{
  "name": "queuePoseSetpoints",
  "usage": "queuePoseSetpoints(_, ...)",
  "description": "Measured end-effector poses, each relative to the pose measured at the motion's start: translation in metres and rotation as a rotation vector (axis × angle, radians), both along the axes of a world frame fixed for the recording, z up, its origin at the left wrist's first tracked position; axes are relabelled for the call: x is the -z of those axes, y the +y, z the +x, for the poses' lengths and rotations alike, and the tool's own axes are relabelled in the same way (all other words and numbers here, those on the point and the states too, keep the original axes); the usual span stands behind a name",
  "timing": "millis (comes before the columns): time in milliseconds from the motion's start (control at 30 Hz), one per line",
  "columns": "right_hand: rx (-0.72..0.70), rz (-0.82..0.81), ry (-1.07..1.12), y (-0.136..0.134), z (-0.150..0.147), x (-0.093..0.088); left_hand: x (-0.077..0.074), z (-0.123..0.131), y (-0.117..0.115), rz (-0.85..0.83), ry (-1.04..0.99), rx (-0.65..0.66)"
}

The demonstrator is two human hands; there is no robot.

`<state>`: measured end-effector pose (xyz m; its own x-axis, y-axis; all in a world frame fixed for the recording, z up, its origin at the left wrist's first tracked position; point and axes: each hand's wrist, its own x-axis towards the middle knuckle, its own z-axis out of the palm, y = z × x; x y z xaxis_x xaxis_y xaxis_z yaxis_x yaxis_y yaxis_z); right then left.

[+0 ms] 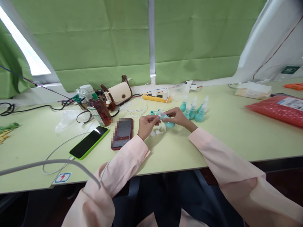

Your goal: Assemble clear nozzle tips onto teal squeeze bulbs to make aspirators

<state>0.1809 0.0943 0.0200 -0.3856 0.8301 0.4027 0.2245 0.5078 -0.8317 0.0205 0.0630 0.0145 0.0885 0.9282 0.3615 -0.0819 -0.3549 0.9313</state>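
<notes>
Over the table my two hands meet at a small teal rubber squeeze bulb (169, 124) with a translucent nozzle (161, 114) at its neck. My right hand (176, 116) is closed around the bulb's upper side. The fingers of my left hand (148, 124) pinch the nozzle; its exact join with the bulb is partly hidden. Several loose translucent nozzles (159, 131) lie on the table just below my hands. Behind my fingers, teal bulbs without nozzles (152, 112) show in part. To the right of my right wrist, several bulbs with nozzles fitted (200, 116) stand upright.
On the left lie a green-edged phone (89, 142), a red-cased phone (121, 134) and a bottle of dark liquid (98, 110). Behind are a cream bag (121, 93) and a yellow power strip (151, 97) with cables. A red package (279, 107) and a tissue pack (253, 90) lie right.
</notes>
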Motion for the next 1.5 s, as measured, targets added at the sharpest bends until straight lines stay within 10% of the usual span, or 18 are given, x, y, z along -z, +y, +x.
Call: queuePoseSetpoints(1500, -0.082, -0.149, 0.107, -0.01, -0.013, 0.005, 0.002, -0.002, -0.002, 0.058, -0.026, -0.129)
